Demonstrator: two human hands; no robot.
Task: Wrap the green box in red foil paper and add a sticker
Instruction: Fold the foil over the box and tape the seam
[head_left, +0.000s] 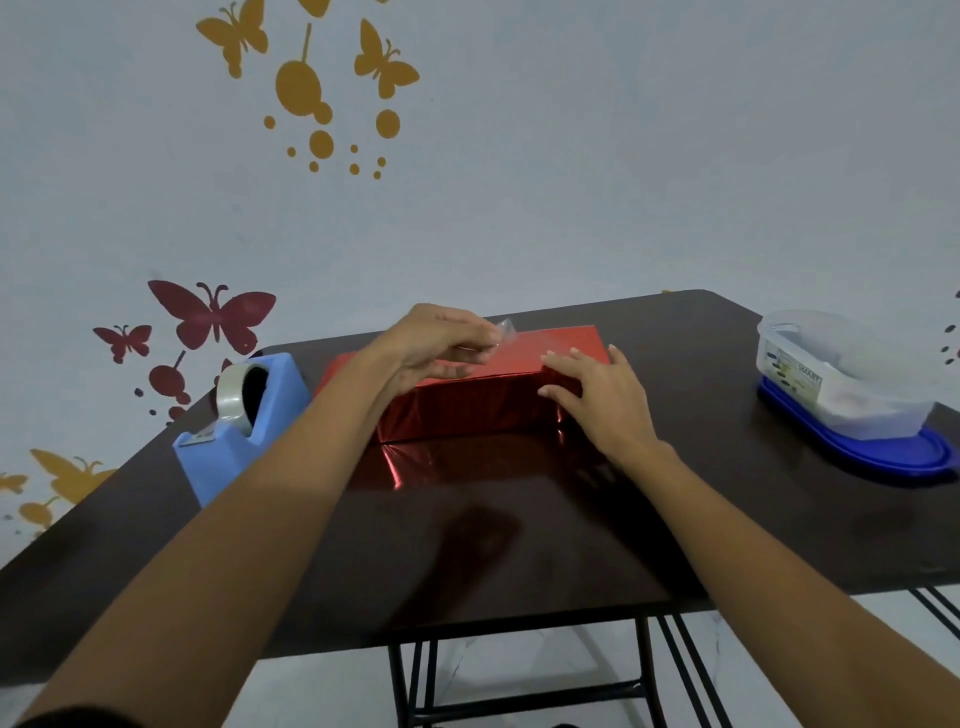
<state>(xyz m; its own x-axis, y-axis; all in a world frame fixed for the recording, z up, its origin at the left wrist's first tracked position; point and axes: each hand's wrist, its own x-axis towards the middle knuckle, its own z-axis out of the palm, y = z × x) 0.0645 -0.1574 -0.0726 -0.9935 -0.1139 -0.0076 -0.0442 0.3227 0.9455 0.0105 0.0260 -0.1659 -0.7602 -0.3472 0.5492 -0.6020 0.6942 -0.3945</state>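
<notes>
The left hand (441, 345) is pinching a short strip of tape (505, 331) between thumb and fingertips, just above the far part of the box (467, 405). The right hand (602, 400) grips nothing; its fingers lie fairly straight, pressing the foil (467, 467) onto the box's right end. The box sits mid-tabletop (519, 561) with its long axis running left to right. It's directly under the tape, so the left hand looks like the one to stick it down. More foil spreads flat on the near side. Count: one box, one foil sheet, one tape strip, one blue tape dispenser (244, 431) on the left, one plastic container (841, 384) far right. No sticker spotted.
</notes>
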